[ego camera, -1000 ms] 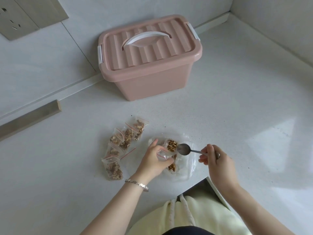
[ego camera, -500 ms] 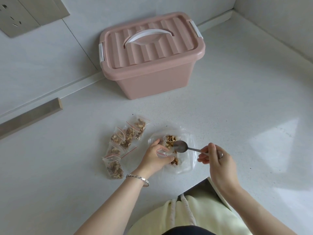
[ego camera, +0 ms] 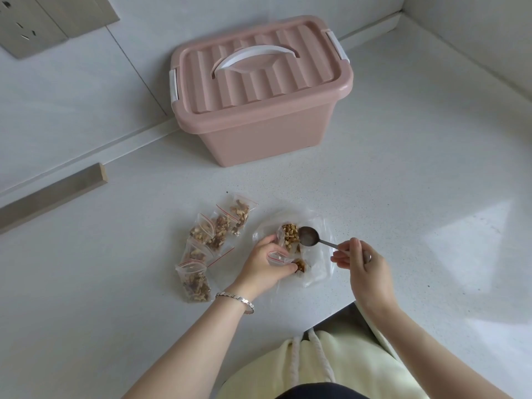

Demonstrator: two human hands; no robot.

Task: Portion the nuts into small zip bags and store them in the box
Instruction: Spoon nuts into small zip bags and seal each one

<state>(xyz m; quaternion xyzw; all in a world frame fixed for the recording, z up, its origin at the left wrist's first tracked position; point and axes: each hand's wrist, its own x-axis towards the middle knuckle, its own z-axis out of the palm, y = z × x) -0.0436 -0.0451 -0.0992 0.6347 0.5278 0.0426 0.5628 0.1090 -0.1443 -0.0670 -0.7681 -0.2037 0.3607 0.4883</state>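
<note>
Nuts point(ego camera: 290, 234): on a clear sheet point(ego camera: 321, 264) near the counter's point(ego camera: 403, 182) front edge
Left hand point(ego camera: 266, 264): pinches a small zip bag point(ego camera: 283, 259) over the sheet
Right hand point(ego camera: 364, 269): grips a spoon point(ego camera: 309, 237), bowl beside the nuts
Filled bags point(ego camera: 214, 240): clustered left of the sheet
Box point(ego camera: 259, 90): lid on, behind

The white speckled countertop point(ego camera: 403, 182) is lit softly and evenly; a pale glare patch point(ego camera: 472, 237) is seen, and edges are bowed.

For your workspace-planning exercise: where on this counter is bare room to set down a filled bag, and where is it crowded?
Bare: the counter between pink box and filled bags; the wide stretch right of the right hand. Crowded: around the large clear bag, where left hand, spoon and bags meet.
</note>
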